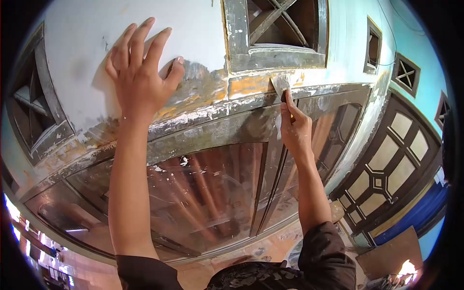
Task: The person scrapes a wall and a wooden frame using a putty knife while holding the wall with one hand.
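My left hand [142, 79] rests on the white wall [195, 29] with its fingers spread. Below that palm the plaster is worn to grey and orange patches. In my right hand [296, 125] is a putty knife [280, 84], held by its handle with the blade up against the scraped orange strip [249, 85] between the vent and the door frame. Flaking white paint runs along the dark wooden frame [203, 128] under it. My fingers cover most of the handle.
A wooden vent frame [275, 62] with crossed bars sits above the strip; another vent [36, 104] is at the left. Glass door panels [208, 188] with curtains behind stand below. At the right is a panelled door [389, 166], with a brown board [394, 253] near the floor.
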Demonstrator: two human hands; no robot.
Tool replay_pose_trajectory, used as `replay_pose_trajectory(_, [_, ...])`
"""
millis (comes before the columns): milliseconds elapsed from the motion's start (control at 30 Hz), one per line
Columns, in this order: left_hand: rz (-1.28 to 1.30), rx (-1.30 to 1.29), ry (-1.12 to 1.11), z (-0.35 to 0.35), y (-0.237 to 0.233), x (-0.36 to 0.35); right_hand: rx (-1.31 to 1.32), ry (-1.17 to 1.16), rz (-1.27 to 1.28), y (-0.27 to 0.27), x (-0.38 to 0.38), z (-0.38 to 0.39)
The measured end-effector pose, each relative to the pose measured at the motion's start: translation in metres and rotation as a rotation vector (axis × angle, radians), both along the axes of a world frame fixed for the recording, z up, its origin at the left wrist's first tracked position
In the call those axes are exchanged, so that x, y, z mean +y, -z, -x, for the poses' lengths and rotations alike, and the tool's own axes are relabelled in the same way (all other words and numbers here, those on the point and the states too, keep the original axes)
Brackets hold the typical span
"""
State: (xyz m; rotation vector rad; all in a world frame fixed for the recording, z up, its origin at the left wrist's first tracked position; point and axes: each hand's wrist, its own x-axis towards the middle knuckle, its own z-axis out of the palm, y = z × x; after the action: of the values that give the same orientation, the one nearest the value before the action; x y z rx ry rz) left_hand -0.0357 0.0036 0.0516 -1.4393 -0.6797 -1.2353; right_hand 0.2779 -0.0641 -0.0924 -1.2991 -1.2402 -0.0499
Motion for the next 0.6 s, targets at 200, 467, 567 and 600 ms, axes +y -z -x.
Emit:
replay_pose_trajectory(200, [0.047,-0.008,-0.032,0.001,0.001,-0.002,-0.034,-0.067,-0.269,0.032,0.002,-0.014])
replay_pose_trajectory(467, [-0.001,0.003,-0.018,-0.001,-0.001,-0.002,-0.046,-0.041,-0.129,0.041,-0.003,-0.016])
replay_pose_trajectory(567, [0.004,0.003,-0.029,0.0,-0.001,-0.001,-0.036,-0.052,-0.065,0.037,-0.003,-0.015])
replay_pose_trajectory(600, [0.002,0.004,-0.029,-0.001,-0.001,-0.001,-0.036,-0.052,-0.067,0.038,-0.001,-0.015])
